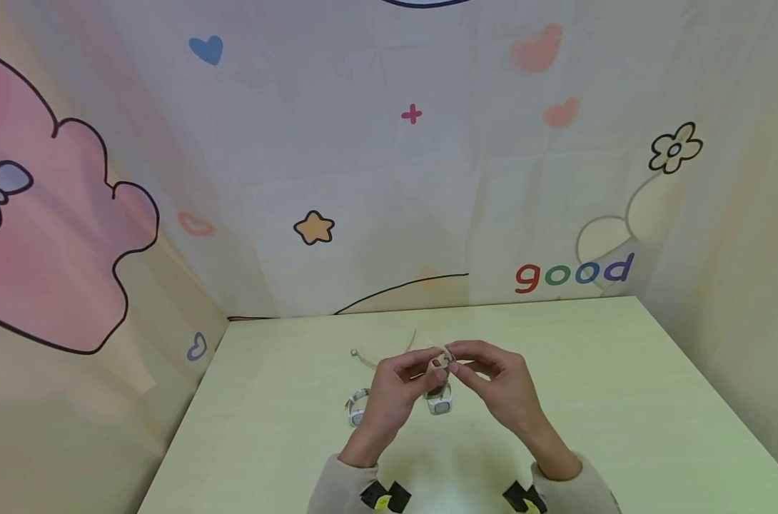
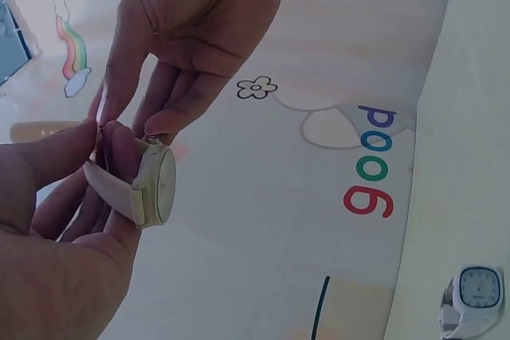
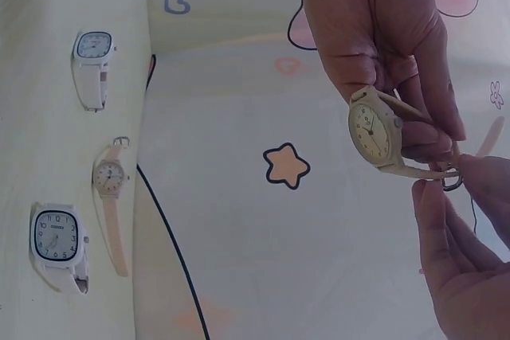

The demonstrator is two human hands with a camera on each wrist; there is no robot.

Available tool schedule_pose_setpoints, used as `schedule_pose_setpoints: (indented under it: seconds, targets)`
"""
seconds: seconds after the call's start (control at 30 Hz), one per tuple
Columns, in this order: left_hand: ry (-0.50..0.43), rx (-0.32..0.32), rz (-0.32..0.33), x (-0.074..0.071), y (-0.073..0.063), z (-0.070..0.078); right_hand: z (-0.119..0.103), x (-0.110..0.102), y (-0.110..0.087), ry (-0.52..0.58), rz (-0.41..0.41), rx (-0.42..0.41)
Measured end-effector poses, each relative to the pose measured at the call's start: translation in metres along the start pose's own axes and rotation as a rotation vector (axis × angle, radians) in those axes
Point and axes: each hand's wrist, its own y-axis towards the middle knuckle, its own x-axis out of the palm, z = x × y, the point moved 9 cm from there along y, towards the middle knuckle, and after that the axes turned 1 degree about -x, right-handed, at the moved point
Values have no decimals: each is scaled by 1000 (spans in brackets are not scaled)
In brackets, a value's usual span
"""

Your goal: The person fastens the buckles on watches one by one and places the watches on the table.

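A cream watch (image 3: 371,134) with a round dial is held up above the table, its strap bent into a loop. My left hand (image 1: 395,389) grips it, with fingers inside the loop and the thumb on the strap. My right hand (image 1: 506,385) pinches the strap by the metal buckle (image 3: 453,181) between thumb and finger. In the right wrist view, a free strap end (image 3: 491,138) sticks out past the fingers. Whether the buckle's pin sits in a hole cannot be made out. The left wrist view shows the watch case (image 2: 163,185) side-on, crown uppermost.
On the pale green table (image 1: 267,442) lie two white watches with squarish faces, one (image 1: 357,408) by my left wrist and the other (image 1: 440,401) below my hands. Between them, farther back, a round watch (image 3: 110,177) with a peach strap lies stretched out. A printed curtain (image 1: 376,178) stands behind.
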Motion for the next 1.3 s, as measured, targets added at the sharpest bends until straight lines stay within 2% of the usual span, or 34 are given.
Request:
schedule_pose_setpoints:
  seconds: [0.17,0.3,0.4,0.5,0.73,1.0,1.3]
  targets:
    - [64,20,29,-4,-1,0,7,1,-3,12,7,49]
    - [150,35,74,-7,0,1,5,1,-4,31,20,23]
    - [174,59,91,-8,0,3,2,1,-4,49,24,-6]
    - [166,72,88,-8,1,5,1,0,-3,49,29,-16]
    - [173,43,75,-8,3,4,-1,-1,-1,56,50,-42]
    - [59,8,74,-8,3,2,-11,3,2,41,31,-117]
    - [12,32,114,-8,1,5,-13,4,1,7,35,-127]
